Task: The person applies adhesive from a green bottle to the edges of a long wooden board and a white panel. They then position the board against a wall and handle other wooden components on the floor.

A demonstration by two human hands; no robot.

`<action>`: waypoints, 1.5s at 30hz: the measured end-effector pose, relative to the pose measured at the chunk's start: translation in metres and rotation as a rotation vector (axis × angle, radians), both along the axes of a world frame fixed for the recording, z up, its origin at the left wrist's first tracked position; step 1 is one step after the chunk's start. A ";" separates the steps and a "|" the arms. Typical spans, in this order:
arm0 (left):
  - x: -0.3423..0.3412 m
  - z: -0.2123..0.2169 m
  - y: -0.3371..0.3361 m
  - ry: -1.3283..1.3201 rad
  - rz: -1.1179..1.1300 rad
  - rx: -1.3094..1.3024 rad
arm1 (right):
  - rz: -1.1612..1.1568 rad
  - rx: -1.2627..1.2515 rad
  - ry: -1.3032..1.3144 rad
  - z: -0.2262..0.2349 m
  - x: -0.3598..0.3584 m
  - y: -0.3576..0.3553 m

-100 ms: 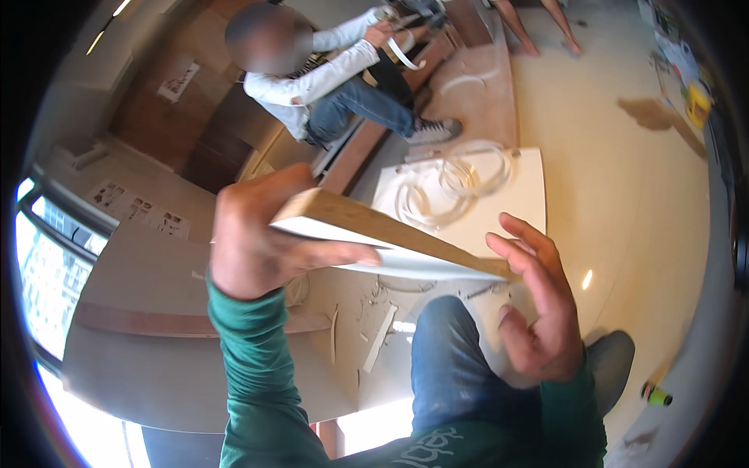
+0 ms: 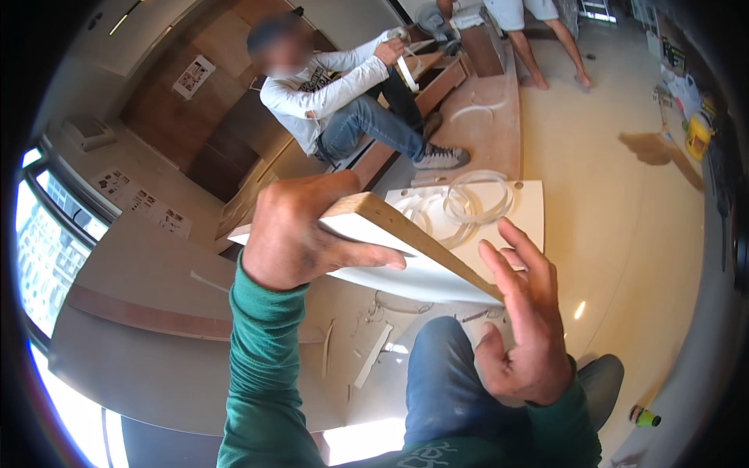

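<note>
Left hand: the left hand (image 2: 300, 234) is clamped over the near-left part of a white laminated board (image 2: 406, 261), fingers curled across its top face and the thumb lying along the white surface.
Right hand: the right hand (image 2: 527, 324) is spread, fingers apart and upright, its fingertips just beside the board's right-hand tip; whether they touch the board cannot be told.
Board: white on its broad face with a pale raw-wood edge along the far side, held tilted in the air above the person's lap, running from the left hand down to the right.
Sleeves and knee: both forearms wear green sleeves (image 2: 261, 366); a knee in blue jeans (image 2: 449, 374) sits below the board.
Near floor: thin white edging strips (image 2: 373, 355) lie scattered on the floor under the board, left of the knee.
Far of the board: a white panel (image 2: 530, 207) lies flat on the floor, with coils of clear edging band (image 2: 477, 196) on it.
Far left: a seated person (image 2: 343, 97) in a white long-sleeved top and jeans sits on low wooden furniture parts, hands up at a white strip.
Far middle: another person's bare legs (image 2: 546, 51) stand on the floor.
Far right: a yellow container (image 2: 697, 134) stands by the wall.
Near right: a small green and black can (image 2: 644, 417) lies on the floor.
</note>
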State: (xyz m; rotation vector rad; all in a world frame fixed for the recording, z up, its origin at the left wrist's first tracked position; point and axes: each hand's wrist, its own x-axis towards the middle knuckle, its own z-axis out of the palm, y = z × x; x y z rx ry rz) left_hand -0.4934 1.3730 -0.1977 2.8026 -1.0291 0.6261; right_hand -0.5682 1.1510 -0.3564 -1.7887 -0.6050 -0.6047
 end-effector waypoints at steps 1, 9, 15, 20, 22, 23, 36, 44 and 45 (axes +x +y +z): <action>0.000 0.001 0.002 -0.001 -0.003 0.004 | -0.017 -0.028 -0.042 0.008 0.002 0.004; 0.006 0.000 0.006 0.022 0.010 0.028 | -0.213 -0.284 -0.307 0.055 0.022 0.019; 0.004 0.000 0.004 -0.018 0.033 0.050 | -0.332 -0.363 -0.341 0.057 0.022 0.034; 0.005 0.003 -0.001 0.015 0.030 0.008 | -0.394 -0.417 -0.362 0.067 0.021 0.037; 0.007 0.001 0.002 0.011 0.029 0.001 | -0.400 -0.426 -0.378 0.066 0.022 0.042; 0.007 -0.001 0.004 0.008 0.029 -0.002 | -0.401 -0.434 -0.386 0.066 0.023 0.044; 0.015 0.004 -0.001 -0.012 -0.030 0.012 | -0.420 -0.380 -0.238 0.079 -0.046 0.026; 0.033 0.004 -0.001 -0.040 -0.039 0.019 | -0.687 0.445 -0.377 -0.002 -0.058 -0.043; 0.036 0.005 0.002 -0.015 -0.032 0.020 | -0.766 0.485 -0.350 -0.001 -0.056 -0.065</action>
